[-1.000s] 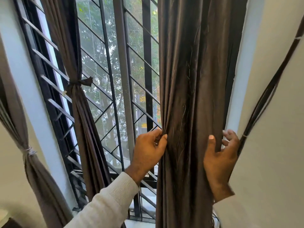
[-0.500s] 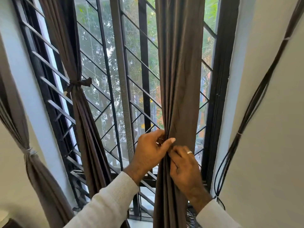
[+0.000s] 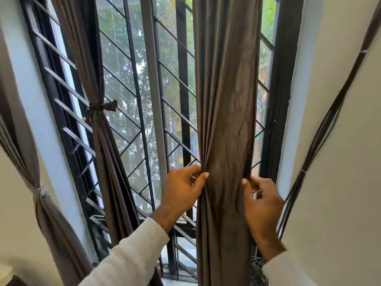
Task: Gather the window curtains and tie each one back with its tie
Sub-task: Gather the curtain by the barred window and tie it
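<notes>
- In the head view, you are standing at the window and holding the right curtain, which is hanging in front of the right side of the window, near its right edge.
- Your left hand is pinching the left edge of that curtain, with the thumb and curled fingers closing on the folds.
- Your right hand is curling its fingers at the right edge of the curtain and pinching something dark and thin there. It may be the tie, but you cannot be sure from here.
- The left curtain is hanging by the left side of the window, already bunched, with a tie knotted round its middle.
- To do this step well, I think you should be keeping the left hand tight on the folds so they are not slipping out.
- You should be bringing the strip all the way round the bunch, at about the height of the other knot, before you are tying it.
- The back of the right curtain is hidden, so you cannot tell where its tie is running.
- The curtain tops and bottoms are cut off.
- A grey curtain at the far left is only partly showing.
- Dark cables are running along the right wall, near your right hand.
</notes>
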The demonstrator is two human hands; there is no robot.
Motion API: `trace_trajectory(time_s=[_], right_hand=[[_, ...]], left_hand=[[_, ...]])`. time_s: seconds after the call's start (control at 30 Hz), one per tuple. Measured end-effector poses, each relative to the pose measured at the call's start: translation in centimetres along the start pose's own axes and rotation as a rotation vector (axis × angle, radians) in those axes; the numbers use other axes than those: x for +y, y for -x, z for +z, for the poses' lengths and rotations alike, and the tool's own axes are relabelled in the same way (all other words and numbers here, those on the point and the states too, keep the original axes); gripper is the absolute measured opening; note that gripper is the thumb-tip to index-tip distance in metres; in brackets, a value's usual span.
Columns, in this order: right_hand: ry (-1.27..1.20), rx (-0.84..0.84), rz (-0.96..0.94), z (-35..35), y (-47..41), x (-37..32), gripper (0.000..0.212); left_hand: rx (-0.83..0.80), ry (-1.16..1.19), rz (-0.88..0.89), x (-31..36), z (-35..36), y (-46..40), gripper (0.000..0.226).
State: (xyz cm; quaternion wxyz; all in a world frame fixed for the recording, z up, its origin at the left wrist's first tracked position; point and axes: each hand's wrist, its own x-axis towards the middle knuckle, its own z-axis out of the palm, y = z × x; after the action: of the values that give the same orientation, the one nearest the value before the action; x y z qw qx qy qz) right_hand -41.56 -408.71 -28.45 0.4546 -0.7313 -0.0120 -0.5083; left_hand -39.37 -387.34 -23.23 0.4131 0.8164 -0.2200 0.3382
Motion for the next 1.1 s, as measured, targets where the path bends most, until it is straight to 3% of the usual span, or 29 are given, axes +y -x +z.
trace_trajectory(time_s=[0.17, 0.43, 0.5, 0.57, 0.63, 0.67, 0.77, 0.87, 0.97, 1.1], right_hand=[[0.111, -0.207, -0.312, 2.4, 3.4, -0.8, 0.023], [0.001, -0.431, -0.358, 2.7, 2.7, 0.1, 0.029], [-0.030, -0.302, -0.252, 1.9, 1.6, 0.3, 0.031], [-0.052, -0.117, -0.004, 1.9, -0.3, 0.9, 0.029], [-0.132, -0.194, 0.199, 2.2, -1.9, 1.5, 0.032], [-0.158, -0.244, 0.206, 2.3, -2.1, 1.6, 0.028], [-0.074, -0.157, 0.025, 1.8, -1.0, 0.3, 0.010], [0.061, -0.127, -0.192, 2.2, 1.6, -1.1, 0.015], [0.121, -0.220, -0.320, 3.3, 3.3, -1.2, 0.027], [0.105, -0.332, -0.314, 3.6, 3.8, -0.8, 0.041]], left_hand=[[-0.012, 0.010, 0.088, 0.8, 1.2, -0.1, 0.024], [-0.101, 0.116, 0.122, 0.6, 1.0, -0.5, 0.010], [-0.095, 0.110, 0.085, 0.0, 0.6, -0.6, 0.016], [-0.101, 0.132, 0.055, -0.2, 0.4, -0.7, 0.022], [-0.103, 0.127, 0.040, -0.2, 0.2, -0.6, 0.019], [-0.098, 0.104, 0.034, -0.3, 0.2, -0.7, 0.019], [-0.052, -0.036, 0.018, -0.4, 0.3, -0.7, 0.023], [-0.018, -0.158, 0.071, 0.0, 0.9, -0.8, 0.026], [-0.057, -0.133, 0.097, 0.1, 1.5, -1.0, 0.031], [-0.150, 0.062, 0.102, -0.3, 1.9, -0.9, 0.038]])
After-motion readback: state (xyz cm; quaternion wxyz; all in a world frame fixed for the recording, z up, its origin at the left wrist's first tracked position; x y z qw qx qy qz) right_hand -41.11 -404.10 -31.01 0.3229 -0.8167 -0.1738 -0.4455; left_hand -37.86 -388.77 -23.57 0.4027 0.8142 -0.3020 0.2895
